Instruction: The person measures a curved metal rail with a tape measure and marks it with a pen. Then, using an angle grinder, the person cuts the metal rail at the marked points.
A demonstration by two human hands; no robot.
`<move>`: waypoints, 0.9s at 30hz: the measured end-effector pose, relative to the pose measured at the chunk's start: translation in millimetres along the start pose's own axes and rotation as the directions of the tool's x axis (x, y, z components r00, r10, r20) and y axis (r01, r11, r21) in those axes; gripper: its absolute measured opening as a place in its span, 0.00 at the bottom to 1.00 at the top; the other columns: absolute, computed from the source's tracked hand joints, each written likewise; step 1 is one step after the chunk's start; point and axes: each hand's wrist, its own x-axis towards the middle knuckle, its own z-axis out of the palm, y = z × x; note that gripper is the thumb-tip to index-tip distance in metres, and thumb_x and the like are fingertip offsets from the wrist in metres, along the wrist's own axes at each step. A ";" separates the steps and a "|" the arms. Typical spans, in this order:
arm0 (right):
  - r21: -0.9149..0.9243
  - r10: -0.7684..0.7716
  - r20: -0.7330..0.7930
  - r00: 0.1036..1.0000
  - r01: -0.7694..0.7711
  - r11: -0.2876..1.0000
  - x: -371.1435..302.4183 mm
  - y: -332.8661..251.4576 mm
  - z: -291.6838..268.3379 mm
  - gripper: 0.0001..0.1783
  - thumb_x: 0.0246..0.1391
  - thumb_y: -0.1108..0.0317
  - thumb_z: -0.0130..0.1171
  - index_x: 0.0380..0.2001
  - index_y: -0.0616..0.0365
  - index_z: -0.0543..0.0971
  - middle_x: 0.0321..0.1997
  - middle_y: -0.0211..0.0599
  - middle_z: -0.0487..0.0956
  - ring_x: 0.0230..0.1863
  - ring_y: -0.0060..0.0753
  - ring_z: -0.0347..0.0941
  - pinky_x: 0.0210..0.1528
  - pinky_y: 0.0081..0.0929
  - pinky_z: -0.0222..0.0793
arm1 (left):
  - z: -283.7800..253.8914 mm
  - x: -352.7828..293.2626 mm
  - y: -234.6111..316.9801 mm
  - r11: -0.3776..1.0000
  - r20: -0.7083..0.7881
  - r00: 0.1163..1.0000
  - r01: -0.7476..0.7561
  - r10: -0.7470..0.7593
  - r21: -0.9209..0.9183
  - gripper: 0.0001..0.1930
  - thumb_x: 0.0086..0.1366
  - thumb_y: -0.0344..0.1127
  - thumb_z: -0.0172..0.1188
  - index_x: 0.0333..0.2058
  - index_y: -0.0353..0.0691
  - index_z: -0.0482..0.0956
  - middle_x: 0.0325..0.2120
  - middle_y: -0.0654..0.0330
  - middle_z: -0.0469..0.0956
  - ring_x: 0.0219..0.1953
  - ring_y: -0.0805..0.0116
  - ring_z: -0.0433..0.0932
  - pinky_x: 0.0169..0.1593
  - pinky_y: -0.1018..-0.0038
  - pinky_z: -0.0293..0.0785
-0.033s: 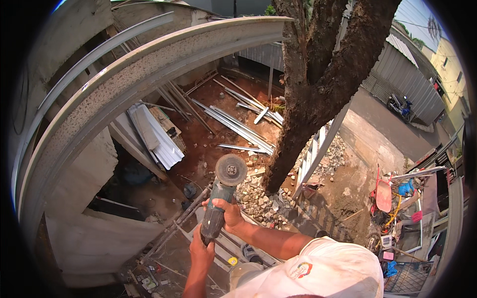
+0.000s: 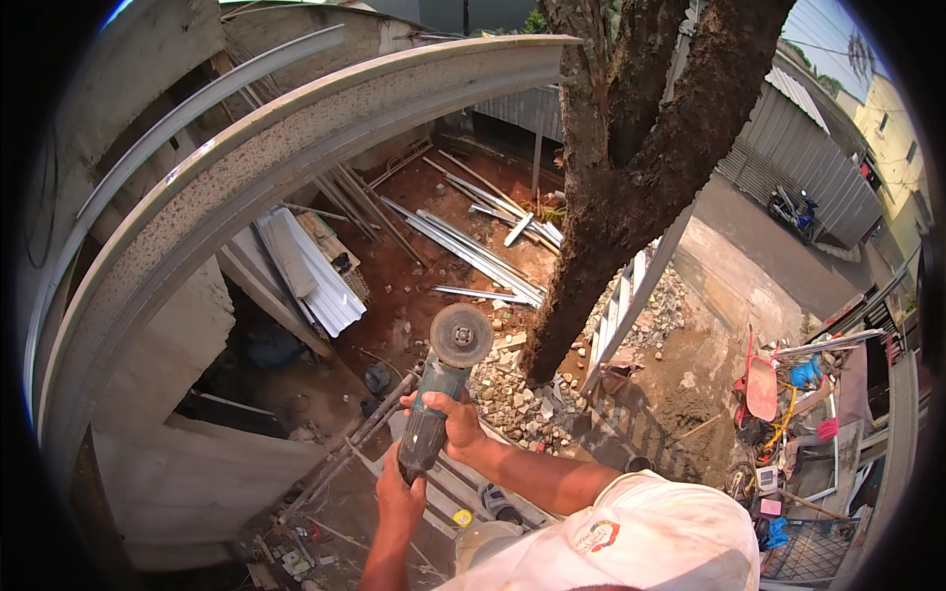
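Observation:
An angle grinder with a dark green and black body is held up in both my hands, its round cutting disc pointing away from me. No guard shows around the disc. My right hand wraps the front of the body from the right, thumb across it. Lower down, my left hand grips the rear end of the tool. The disc is apart from the long steel beam, which arches across the upper left. Below my hands lie the planks of a platform, with a small yellow round object on them.
A thick tree trunk rises just ahead to the right. Far below are rubble, metal profiles and corrugated sheet. A red wheelbarrow stands among clutter at right. The ground lies well under the platform.
The grinder and its disc have shifted very slightly to the right. Both hands keep their hold.

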 end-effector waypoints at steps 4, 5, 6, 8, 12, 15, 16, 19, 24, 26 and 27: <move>0.052 -0.063 -0.018 0.998 0.064 0.997 -3.8 -17.0 6.9 0.27 0.46 0.64 0.71 0.48 0.59 0.72 0.40 0.39 0.79 0.40 0.37 0.81 0.45 0.42 0.82 | -6.6 12.9 15.2 0.996 0.048 0.995 -0.086 0.085 0.025 0.34 0.56 0.21 0.65 0.63 0.40 0.66 0.46 0.41 0.80 0.50 0.44 0.82 0.51 0.61 0.77; 0.028 -0.086 -0.024 0.996 0.087 0.996 -6.4 -22.0 7.5 0.26 0.46 0.62 0.70 0.47 0.61 0.74 0.40 0.42 0.80 0.40 0.38 0.81 0.46 0.41 0.81 | -5.0 13.6 18.6 0.995 0.051 0.994 -0.094 0.093 0.023 0.35 0.56 0.21 0.65 0.63 0.40 0.66 0.47 0.42 0.80 0.50 0.44 0.82 0.52 0.61 0.77; 0.003 -0.108 -0.030 0.994 0.108 0.994 -9.3 -26.5 7.5 0.26 0.47 0.60 0.69 0.46 0.62 0.75 0.39 0.44 0.81 0.40 0.39 0.81 0.46 0.41 0.81 | -3.2 13.9 22.0 0.995 0.054 0.993 -0.102 0.100 0.022 0.35 0.56 0.21 0.66 0.63 0.40 0.66 0.47 0.42 0.80 0.51 0.44 0.82 0.52 0.61 0.77; -0.032 -0.151 -0.048 0.987 0.149 0.988 -17.1 -37.4 8.8 0.25 0.48 0.57 0.67 0.45 0.64 0.77 0.39 0.48 0.82 0.39 0.39 0.82 0.47 0.40 0.81 | 0.6 15.3 29.7 0.994 0.078 0.991 -0.113 0.113 -0.008 0.35 0.57 0.21 0.66 0.63 0.40 0.65 0.48 0.41 0.79 0.51 0.43 0.81 0.52 0.61 0.77; -0.012 -0.193 -0.096 0.977 0.192 0.981 -24.5 -50.6 13.1 0.24 0.50 0.59 0.66 0.45 0.64 0.76 0.39 0.45 0.80 0.39 0.40 0.81 0.46 0.43 0.82 | 2.5 18.4 36.4 0.980 0.100 0.975 -0.197 0.196 -0.003 0.36 0.57 0.22 0.67 0.64 0.40 0.64 0.50 0.39 0.78 0.52 0.43 0.81 0.53 0.60 0.76; 0.001 -0.195 -0.047 0.980 0.195 0.981 -25.7 -63.2 24.8 0.23 0.47 0.63 0.68 0.44 0.60 0.73 0.38 0.41 0.78 0.40 0.38 0.81 0.41 0.42 0.82 | -1.3 17.0 43.2 0.966 0.083 0.964 -0.257 0.254 0.031 0.41 0.57 0.25 0.69 0.68 0.43 0.60 0.50 0.39 0.78 0.51 0.43 0.81 0.53 0.60 0.76; -0.023 -0.242 -0.050 0.969 0.241 0.970 -25.2 -69.5 32.3 0.24 0.50 0.59 0.67 0.44 0.64 0.75 0.38 0.45 0.80 0.39 0.40 0.81 0.46 0.42 0.82 | -1.6 19.1 47.2 0.961 0.074 0.960 -0.274 0.270 0.049 0.43 0.57 0.26 0.69 0.69 0.45 0.58 0.50 0.39 0.78 0.51 0.44 0.81 0.53 0.59 0.76; -0.024 -0.252 -0.025 0.967 0.252 0.967 -16.3 -89.4 32.9 0.27 0.48 0.55 0.68 0.44 0.64 0.76 0.36 0.47 0.82 0.38 0.40 0.81 0.46 0.40 0.81 | 6.2 17.6 40.5 0.987 0.078 0.987 -0.132 0.139 -0.088 0.50 0.60 0.34 0.72 0.74 0.51 0.48 0.47 0.45 0.79 0.47 0.52 0.83 0.49 0.61 0.77; 0.034 -0.246 0.072 0.966 0.245 0.969 -11.3 -133.5 43.9 0.29 0.53 0.49 0.63 0.45 0.67 0.75 0.40 0.48 0.80 0.45 0.48 0.78 0.53 0.46 0.77 | 8.4 -26.6 -28.7 0.996 0.026 0.999 0.031 -0.029 -0.086 0.37 0.61 0.40 0.72 0.67 0.49 0.64 0.43 0.49 0.81 0.45 0.53 0.82 0.50 0.59 0.76; 0.019 -0.247 0.133 0.960 0.247 0.969 -14.4 -159.6 41.1 0.33 0.51 0.50 0.62 0.51 0.68 0.71 0.47 0.52 0.77 0.52 0.53 0.74 0.61 0.53 0.70 | 23.3 -54.6 -85.2 0.999 0.022 0.999 0.028 -0.028 -0.024 0.19 0.66 0.41 0.65 0.52 0.39 0.77 0.39 0.50 0.80 0.44 0.50 0.80 0.49 0.60 0.75; 0.049 -0.258 0.162 0.952 0.253 0.966 -15.8 -178.9 33.9 0.36 0.49 0.52 0.63 0.54 0.69 0.69 0.51 0.55 0.75 0.55 0.56 0.72 0.64 0.58 0.65 | 36.0 -69.8 -122.1 0.998 0.042 0.998 0.034 -0.037 0.055 0.15 0.68 0.41 0.61 0.47 0.37 0.77 0.38 0.47 0.79 0.44 0.44 0.78 0.48 0.57 0.74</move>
